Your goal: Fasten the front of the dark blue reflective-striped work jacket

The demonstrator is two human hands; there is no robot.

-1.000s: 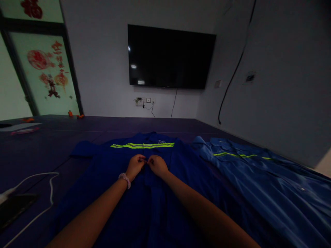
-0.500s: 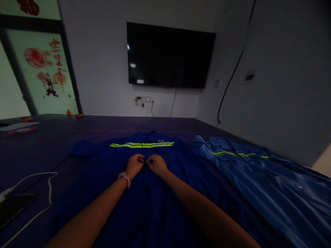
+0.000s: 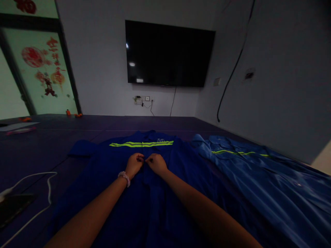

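My L hand (image 3: pixel 134 165) & R hand (image 3: pixel 157 164) are nearly closed, fingertips pinching the front of a royal-blue cloth shirt (image 3: pixel 108 172) just below its neon-yellow chest stripe (image 3: pixel 157 144); exact bit's too dark to tell. Shirt's spread on dark purple surface (image 3: pixel 85 124), beside lighter-blue cloth garment (image 3: pixel 248 172).

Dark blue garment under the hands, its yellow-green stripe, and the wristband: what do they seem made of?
Dark blue garment: probably woven cloth, mostly matte; it falls in soft folds with little sheen.
Stripe: likely tape, bright yellow-green around a greyer middle band, perhaps reflective.
Wristband: seemingly gathered fabric, judging by its puckered outline.
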